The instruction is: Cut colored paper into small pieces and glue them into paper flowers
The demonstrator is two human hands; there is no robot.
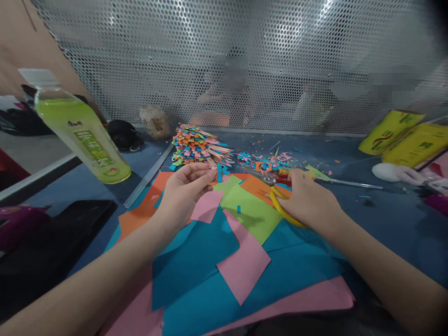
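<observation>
Pair of scissors (269,179), metal-bladed, with yellow loops and red near the pivot; held in right hand (310,197), blades towards left hand (185,192); over or beside loose orange, green, pink and blue paper sheets (199,252). At left hand, narrow pinch, just beside small blue paper piece (220,174); whether gripped, impossible to tell; beyond, multicoloured layered paper cone (194,145).

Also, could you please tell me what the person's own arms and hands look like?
The left hand and right hand are bare, with no gloves, rings or bracelets visible. The left forearm and right forearm look slim, and no sleeve or watch shows on either. Finer details, such as the nails, are too small to tell.
</observation>
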